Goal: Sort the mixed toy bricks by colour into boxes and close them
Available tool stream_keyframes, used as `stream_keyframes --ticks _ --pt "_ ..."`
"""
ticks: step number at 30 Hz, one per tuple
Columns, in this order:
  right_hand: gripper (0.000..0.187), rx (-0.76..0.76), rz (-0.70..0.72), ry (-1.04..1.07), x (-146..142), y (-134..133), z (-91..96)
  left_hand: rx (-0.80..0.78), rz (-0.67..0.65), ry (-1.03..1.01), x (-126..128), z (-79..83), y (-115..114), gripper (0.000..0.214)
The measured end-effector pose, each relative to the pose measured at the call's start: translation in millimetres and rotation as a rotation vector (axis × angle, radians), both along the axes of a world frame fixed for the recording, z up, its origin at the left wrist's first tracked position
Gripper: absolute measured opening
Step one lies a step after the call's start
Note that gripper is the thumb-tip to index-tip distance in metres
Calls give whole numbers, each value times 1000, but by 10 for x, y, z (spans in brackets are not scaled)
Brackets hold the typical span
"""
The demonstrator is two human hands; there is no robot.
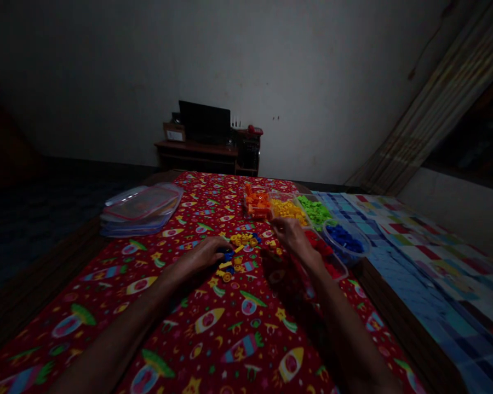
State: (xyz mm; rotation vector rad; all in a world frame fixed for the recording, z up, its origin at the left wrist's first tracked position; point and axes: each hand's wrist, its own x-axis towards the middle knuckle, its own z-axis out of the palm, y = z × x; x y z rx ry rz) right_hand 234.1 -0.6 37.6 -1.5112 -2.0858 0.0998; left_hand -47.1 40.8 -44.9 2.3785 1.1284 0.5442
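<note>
A loose pile of yellow and blue toy building blocks lies on the red patterned cloth. My left hand is at the pile's left edge, its fingers curled beside blue blocks; what it grips, if anything, is unclear. To the right, my right hand is over the near edge of a clear tub of yellow blocks. Its fingers are bent together, and their tips hide whatever is between them. A few yellow pieces lie just below that hand.
Around the yellow tub stand clear tubs of orange blocks, green blocks, red blocks and blue blocks. Stacked plastic lids lie at the table's left edge. A desk with a monitor stands against the wall.
</note>
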Motion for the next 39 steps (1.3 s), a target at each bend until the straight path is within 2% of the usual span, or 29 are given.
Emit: stream_keyframes --ticks 2,5,8,10,12,15,17,22,27,30,34,39 --pt "30 -45 50 -21 -238 37 -175 -6 43 42 -2 65 0 31" --pt "42 -158 106 -93 -406 128 -354 -16 103 87 10 186 -21 30" --pt "36 -287 172 -186 -435 231 -417 9 179 93 40 248 -41 29" --pt "31 -315 184 -196 -421 278 -442 57 218 55 67 234 -48 31" --pt "29 -301 159 -171 -398 296 -483 80 177 6 92 186 -55 34" --pt "31 -218 102 -122 -365 283 -570 52 39 -20 121 99 -81 37" --pt "30 -172 61 -102 -354 268 -612 59 12 -2 142 46 -107 39" --pt "27 -34 -25 -23 -398 234 -546 148 91 59 222 -83 -144 27" --pt "26 -19 84 97 -532 150 -365 194 91 30 245 -156 -104 22" --pt "29 -104 169 166 -611 114 -318 180 95 38 232 -96 -88 21" --pt "28 -220 194 167 -684 112 -334 132 144 89 241 116 -130 21" --pt "27 -190 246 129 -802 72 -411 80 250 71 200 335 -136 24"
